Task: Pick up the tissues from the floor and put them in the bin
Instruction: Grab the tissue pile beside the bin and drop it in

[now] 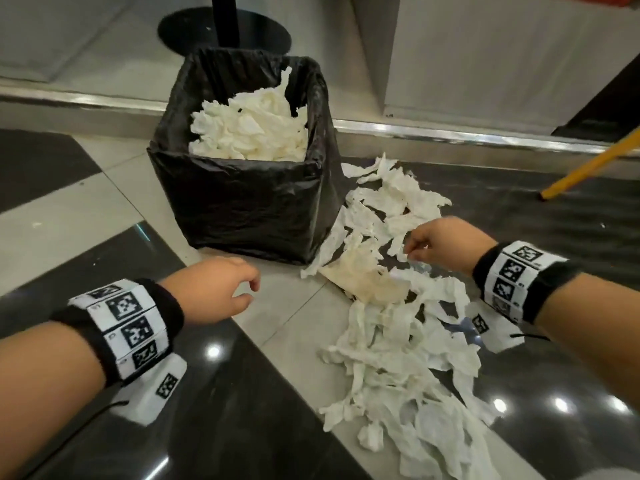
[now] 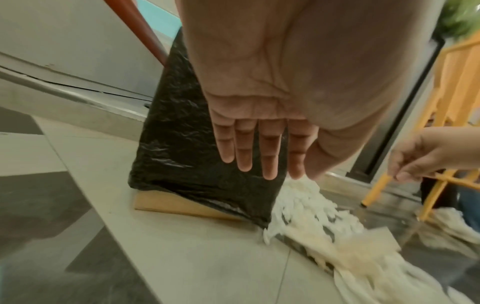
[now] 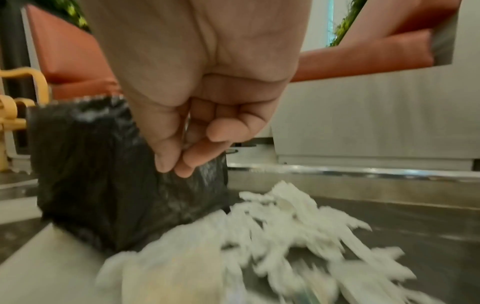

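Head view: bin (image 1: 239,202) lined with black bag, tissues heaped inside; more tissues (image 1: 391,327) strewn on floor to its right. Left hand (image 1: 211,289) hovers empty, fingers straight. Right hand (image 1: 446,242) over the strewn tissues, fingers curled; can't tell if it pinches one.

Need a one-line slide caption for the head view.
Both hands hover empty beside the tissue-filled bin, tissues strewn across the floor.

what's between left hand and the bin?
Nothing: only bare light floor tile between the left hand and the black-lined bin, clearest in the head view.
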